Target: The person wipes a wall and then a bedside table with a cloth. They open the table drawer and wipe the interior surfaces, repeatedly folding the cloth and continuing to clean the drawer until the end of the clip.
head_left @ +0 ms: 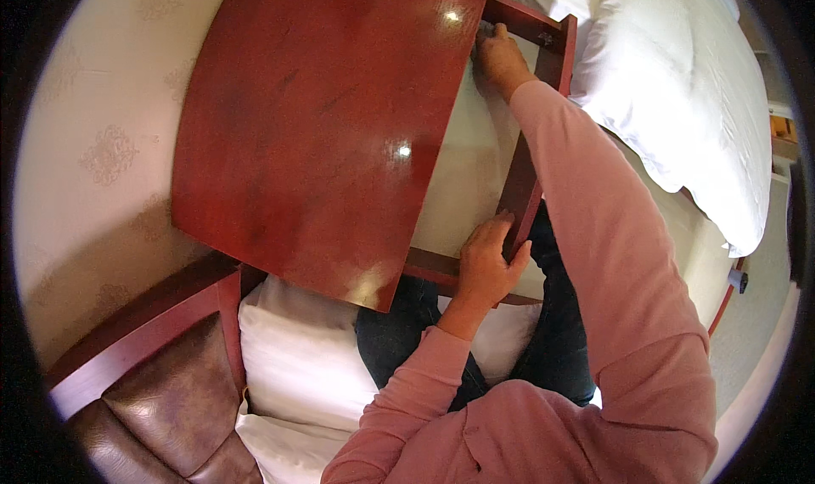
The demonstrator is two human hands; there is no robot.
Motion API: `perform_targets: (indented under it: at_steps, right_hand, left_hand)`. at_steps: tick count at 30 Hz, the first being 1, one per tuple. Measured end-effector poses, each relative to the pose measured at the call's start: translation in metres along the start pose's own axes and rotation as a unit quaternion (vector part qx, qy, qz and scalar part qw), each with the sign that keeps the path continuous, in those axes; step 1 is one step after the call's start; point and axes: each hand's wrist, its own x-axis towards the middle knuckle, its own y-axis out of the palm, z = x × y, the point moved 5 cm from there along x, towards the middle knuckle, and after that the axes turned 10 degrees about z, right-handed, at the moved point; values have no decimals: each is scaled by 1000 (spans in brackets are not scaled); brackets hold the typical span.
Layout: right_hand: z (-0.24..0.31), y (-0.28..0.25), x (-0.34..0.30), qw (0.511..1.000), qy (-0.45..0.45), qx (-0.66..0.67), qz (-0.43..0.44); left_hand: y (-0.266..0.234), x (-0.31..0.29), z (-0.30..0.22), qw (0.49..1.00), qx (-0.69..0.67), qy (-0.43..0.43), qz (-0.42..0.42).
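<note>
A dark red wooden drawer (528, 166) stands pulled out from under the glossy red tabletop (323, 119), its pale bottom showing. My left hand (488, 261) grips the drawer's front panel near the close corner, with the fingers inside and the thumb over the outer face. Reaching into the far end of the drawer, my right hand (503, 59) has its fingers curled and pressed on a small greyish, cloth-like thing (486, 30). Most of that thing is hidden by the fingers and the tabletop's edge.
On the right lies a bed with a puffy white quilt (671, 85). Under and before me is another bed with white bedding (301, 348), beside a brown padded headboard (178, 391). A patterned wall (93, 144) rises at the left. My legs (560, 314) are close to the drawer.
</note>
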Motion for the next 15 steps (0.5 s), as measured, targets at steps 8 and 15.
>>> perform_targets:
  at_steps: [8, 15]
  right_hand:
    - [50, 35, -52, 993, -12, 74, 91]
    - [89, 61, -148, 971, -119, 87, 187]
  left_hand:
    - [2, 3, -1, 1000, -7, 20, -20]
    - [-1, 1, 4, 999, 21, -33, 7]
